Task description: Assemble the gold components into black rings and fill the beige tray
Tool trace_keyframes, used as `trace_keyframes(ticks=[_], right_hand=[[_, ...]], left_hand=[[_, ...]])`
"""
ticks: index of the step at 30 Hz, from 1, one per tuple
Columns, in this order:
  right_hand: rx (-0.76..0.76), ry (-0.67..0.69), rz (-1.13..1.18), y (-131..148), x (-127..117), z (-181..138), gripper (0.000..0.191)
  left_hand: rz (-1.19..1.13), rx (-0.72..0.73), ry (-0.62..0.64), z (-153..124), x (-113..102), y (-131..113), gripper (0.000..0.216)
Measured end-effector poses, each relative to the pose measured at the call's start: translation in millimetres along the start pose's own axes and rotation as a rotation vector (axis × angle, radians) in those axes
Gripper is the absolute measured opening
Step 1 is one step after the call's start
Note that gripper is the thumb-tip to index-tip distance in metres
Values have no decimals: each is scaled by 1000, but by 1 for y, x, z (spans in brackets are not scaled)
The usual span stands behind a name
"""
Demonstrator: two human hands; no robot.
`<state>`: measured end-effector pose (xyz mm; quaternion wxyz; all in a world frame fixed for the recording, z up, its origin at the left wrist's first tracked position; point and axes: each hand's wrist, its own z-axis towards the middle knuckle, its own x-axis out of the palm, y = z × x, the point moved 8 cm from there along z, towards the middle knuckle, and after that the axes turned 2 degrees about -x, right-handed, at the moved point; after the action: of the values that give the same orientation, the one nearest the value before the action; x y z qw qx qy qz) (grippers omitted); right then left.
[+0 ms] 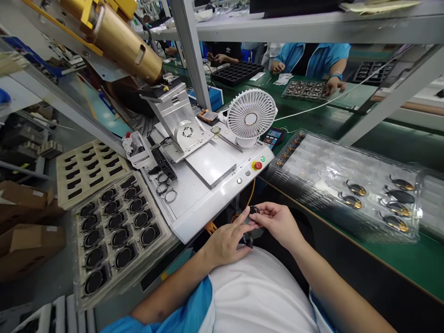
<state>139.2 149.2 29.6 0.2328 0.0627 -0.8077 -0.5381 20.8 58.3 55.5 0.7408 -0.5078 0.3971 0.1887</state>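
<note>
Close to my body, both hands meet on a small round black part [254, 210]. My right hand [280, 223] pinches its edge between thumb and fingertips. From the other side, my left hand [227, 241] touches it with its extended fingers, closed around the part. A second dark piece [247, 239] shows between my left thumb and fingers; its shape is partly hidden. Beyond my hands stands a white machine base [208, 203] with a metal plate [211, 164] on top.
At left, a tray [80, 293] holds several round black parts beside a beige tray [64, 185]. At right, a clear plastic tray [312, 171] carries several round parts with gold flex tails. A white fan [251, 118], red button [257, 165] and gold machine head [128, 44] stand ahead. Co-workers sit opposite.
</note>
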Motion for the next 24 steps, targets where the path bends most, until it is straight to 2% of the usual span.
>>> trace_keyframes(ticks=[3, 5, 7, 10, 13, 15, 19, 24], right_hand=[[3, 7, 42, 0, 3, -2, 44], [-6, -21, 68, 0, 3, -2, 43], [-14, -60, 93, 1, 1, -3, 43], [16, -64, 116, 1, 2, -5, 44], [80, 2, 118, 0, 8, -8, 44], [136, 55, 129, -2, 17, -11, 46], [225, 60, 189, -7, 35, -20, 48], [113, -41, 123, 0, 45, -25, 42]], left_hand=[[58, -19, 55, -1, 2, 2, 52], [0, 2, 61, 0, -1, 2, 54], [-162, 24, 20, 3, -7, 3, 60], [-568, -53, -150, 6, -19, 17, 69], [-955, -165, -324, 6, -21, 36, 58], [-1118, -185, -390, 6, -18, 42, 50], [-1298, -212, -403, 2, -7, 45, 52], [-1354, -299, -418, -7, 1, 51, 55]])
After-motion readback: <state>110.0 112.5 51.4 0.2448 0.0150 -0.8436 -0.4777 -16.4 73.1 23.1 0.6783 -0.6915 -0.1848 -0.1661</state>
